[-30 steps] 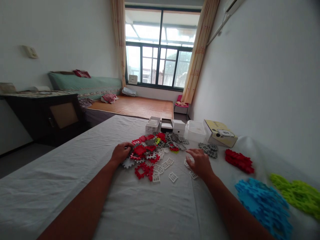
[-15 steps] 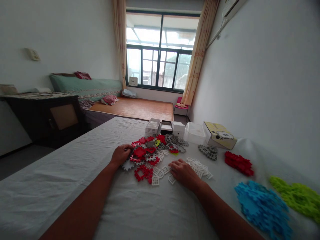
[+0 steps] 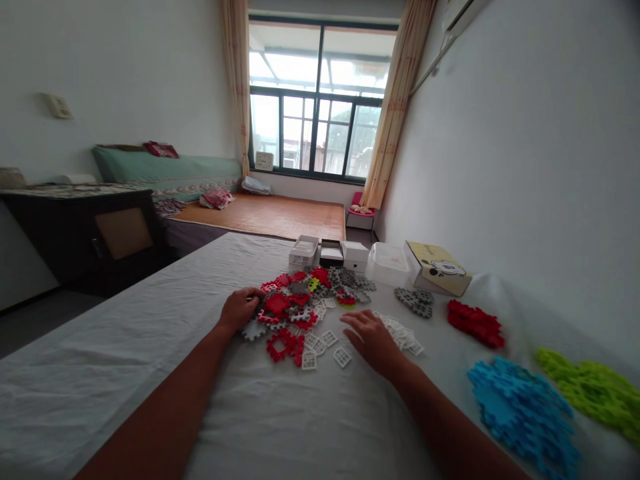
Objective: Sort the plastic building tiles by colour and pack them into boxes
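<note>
My left hand (image 3: 240, 311) rests against the left edge of a mixed pile of notched plastic building pieces, its fingers curled and partly hidden; what they hold, if anything, I cannot make out. Red pieces (image 3: 277, 304) and grey pieces (image 3: 353, 283) make up most of that pile. My right hand (image 3: 369, 339) is held palm down with fingers apart and nothing in them. Left of it lie loose white lattice window pieces (image 3: 343, 358), one of them apart from the others. Just behind its wrist side, more white window pieces (image 3: 411, 341) are heaped, partly covered by the hand.
Sorted heaps lie to the right: grey pieces (image 3: 414, 302), red pieces (image 3: 475, 324), blue pieces (image 3: 523, 413) and lime green pieces (image 3: 590, 390). Along the back stand small boxes (image 3: 355, 256), a translucent tub (image 3: 388, 265) and a yellow carton (image 3: 437, 268). A white cloth (image 3: 280, 427) covers the table.
My right hand has lifted slightly and moved right, its fingers spreading away from the white window piece that they were beside. The left hand stays at the pile's edge.
</note>
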### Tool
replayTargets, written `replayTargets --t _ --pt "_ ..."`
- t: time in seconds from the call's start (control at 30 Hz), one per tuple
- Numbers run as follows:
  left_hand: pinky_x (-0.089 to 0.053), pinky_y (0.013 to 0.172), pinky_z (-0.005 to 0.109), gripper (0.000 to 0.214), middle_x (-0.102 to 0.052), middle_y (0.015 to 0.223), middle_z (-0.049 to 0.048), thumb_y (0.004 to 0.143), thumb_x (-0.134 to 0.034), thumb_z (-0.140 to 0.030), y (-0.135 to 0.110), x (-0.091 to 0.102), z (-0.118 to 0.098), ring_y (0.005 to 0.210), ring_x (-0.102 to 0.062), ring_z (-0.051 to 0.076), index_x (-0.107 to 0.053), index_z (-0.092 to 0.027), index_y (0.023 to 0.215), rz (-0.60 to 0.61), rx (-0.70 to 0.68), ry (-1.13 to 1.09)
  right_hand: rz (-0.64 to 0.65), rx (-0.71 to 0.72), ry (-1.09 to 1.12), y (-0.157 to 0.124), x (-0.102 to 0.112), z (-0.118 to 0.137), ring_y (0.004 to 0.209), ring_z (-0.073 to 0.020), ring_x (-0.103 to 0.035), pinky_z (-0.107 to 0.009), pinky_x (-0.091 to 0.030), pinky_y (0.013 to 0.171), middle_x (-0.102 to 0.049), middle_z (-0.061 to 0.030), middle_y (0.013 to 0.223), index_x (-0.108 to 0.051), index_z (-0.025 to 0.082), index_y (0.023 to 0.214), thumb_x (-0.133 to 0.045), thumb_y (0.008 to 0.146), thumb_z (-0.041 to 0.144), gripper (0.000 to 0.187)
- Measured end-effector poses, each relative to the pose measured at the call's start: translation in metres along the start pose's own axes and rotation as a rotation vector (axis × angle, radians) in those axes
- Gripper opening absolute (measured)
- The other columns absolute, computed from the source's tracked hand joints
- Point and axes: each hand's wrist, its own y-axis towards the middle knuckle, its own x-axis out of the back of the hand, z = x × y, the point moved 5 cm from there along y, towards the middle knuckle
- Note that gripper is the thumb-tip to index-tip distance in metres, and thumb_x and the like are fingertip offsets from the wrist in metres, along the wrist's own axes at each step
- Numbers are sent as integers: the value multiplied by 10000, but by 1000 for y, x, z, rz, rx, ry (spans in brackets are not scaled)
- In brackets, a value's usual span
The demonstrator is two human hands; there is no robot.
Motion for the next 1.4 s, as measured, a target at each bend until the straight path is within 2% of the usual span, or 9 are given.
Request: replayTargets --t 0.2,0.47,0.7,0.8,0.87,0.97,1.07,1.3,1.4 --pt "-480 775 230 308 -737 927 8 727 -462 -279 2 -2 4 872 -668 181 -724 -220 880 2 -5 -2 172 151 32 1 -16 41 1037 -192 -530 -303 -411 843 -657 10 1134 -618 282 1080 -555 877 319 216" --pt "-483 769 239 314 -739 904 7 712 -458 -273 1 0 1 855 -669 185 -723 -221 872 5 -24 5 87 186 -167 4 -11 47 852 -176 -579 -312 -357 819 -691 -35 865 -624 207 902 -487 889 196 138" --pt "-486 805 247 301 -738 908 13 716 -467 -273 1 -1 2 866 -669 185 -723 -220 865 2 -18 -15 -124 -270 -160 -1 21 -30 913 -177 -579 -301 -342 783 -680 -33 898 -622 211 913 -487 834 147 169" --pt "-487 804 246 298 -739 907 12 711 -467 -264 1 0 1 872 -669 187 -726 -220 852 -8 -28 -13 -135 -318 -191 -6 30 -48 1009 -211 -542 -312 -354 790 -671 -48 971 -647 226 923 -506 840 194 166" --pt "-489 797 242 300 -740 910 9 706 -467 -252 1 0 0 877 -669 185 -726 -222 854 -11 -33 -13 -109 -247 -127 -6 28 -40 1050 -210 -525 -307 -370 811 -657 -50 1040 -652 239 978 -504 864 239 187" --pt "-491 789 240 299 -739 919 8 715 -467 -251 2 -1 2 883 -669 184 -724 -223 865 -2 -25 -6 101 -53 101 -4 14 -8 893 -156 -588 -257 -411 761 -661 -23 1004 -665 260 984 -518 877 352 204" --pt "-494 788 239 293 -739 925 6 731 -468 -265 2 -2 3 883 -669 183 -724 -226 868 -1 -24 -5 263 59 202 -7 4 19 834 -158 -603 -242 -430 725 -660 -14 963 -684 274 962 -655 758 463 280" --pt "-493 790 231 278 -741 917 -3 735 -475 -248 0 0 -1 874 -671 176 -722 -236 862 2 -20 0 252 116 108 -10 5 35 907 -163 -594 -242 -418 814 -673 -23 962 -681 250 972 -586 766 195 234" --pt "-494 794 235 285 -741 915 3 734 -474 -245 -2 2 -3 875 -672 180 -725 -226 868 -3 -18 3 170 8 14 -5 11 21 898 -155 -592 -238 -412 804 -673 -24 951 -661 239 973 -493 773 84 304"
